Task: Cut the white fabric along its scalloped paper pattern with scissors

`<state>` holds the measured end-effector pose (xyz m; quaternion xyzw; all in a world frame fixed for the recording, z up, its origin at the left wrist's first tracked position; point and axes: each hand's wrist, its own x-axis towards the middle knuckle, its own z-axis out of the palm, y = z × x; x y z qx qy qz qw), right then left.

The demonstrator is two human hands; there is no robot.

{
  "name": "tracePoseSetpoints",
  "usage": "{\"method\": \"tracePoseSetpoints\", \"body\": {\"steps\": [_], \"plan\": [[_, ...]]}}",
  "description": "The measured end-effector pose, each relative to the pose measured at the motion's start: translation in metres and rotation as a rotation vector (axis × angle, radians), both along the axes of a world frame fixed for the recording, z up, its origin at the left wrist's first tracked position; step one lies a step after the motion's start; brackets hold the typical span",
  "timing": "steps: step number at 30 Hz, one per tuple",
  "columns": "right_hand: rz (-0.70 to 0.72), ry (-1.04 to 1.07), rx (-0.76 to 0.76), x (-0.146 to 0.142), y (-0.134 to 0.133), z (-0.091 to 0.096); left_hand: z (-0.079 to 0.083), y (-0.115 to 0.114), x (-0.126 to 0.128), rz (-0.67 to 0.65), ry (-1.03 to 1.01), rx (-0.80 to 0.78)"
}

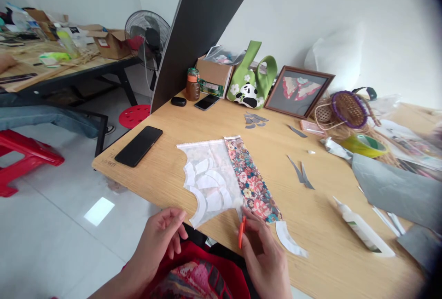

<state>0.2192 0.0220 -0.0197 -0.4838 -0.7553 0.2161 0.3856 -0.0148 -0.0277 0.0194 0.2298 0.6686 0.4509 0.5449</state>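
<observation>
My right hand is closed around the orange handles of small scissors at the table's near edge. The blades are at the lower edge of the fabric and hard to make out. Beside them lies a strip of floral fabric, multicoloured and standing lengthwise. To its left is sheer white fabric with several curved white paper pieces on it. A separate curved white piece lies right of my right hand. My left hand hovers left of the fabric, fingers loosely curled, with nothing visible in them.
A black phone lies left. Grey cut pieces and a white glue bottle lie right. Behind stand a jar, a green panda bag, a framed butterfly piece and a woven basket. A dark partition rises at the back left.
</observation>
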Motion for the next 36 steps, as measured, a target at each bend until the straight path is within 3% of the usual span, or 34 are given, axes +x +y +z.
{"method": "tracePoseSetpoints", "body": {"steps": [5,8,13,21,26,32,36], "plan": [[-0.013,0.068,0.076,-0.003,-0.01,0.011,0.002,-0.006,-0.003,-0.055,0.128,0.013],[0.102,0.134,0.095,-0.007,-0.019,0.022,-0.002,-0.01,-0.001,-0.083,0.092,-0.064],[0.335,0.248,-0.094,-0.025,-0.035,0.019,-0.015,-0.007,0.006,-0.031,-0.047,-0.132],[0.297,0.259,-0.312,-0.038,-0.054,-0.003,-0.021,0.002,0.012,0.022,-0.195,-0.153],[0.28,0.268,-0.353,-0.038,-0.054,0.001,-0.016,0.001,0.011,0.079,-0.239,-0.196],[0.178,0.346,-0.502,-0.039,-0.052,0.006,-0.012,-0.001,0.014,0.079,-0.206,-0.203],[0.258,0.374,-0.641,-0.034,-0.05,0.006,-0.012,-0.002,0.017,0.087,-0.17,-0.197]]}}
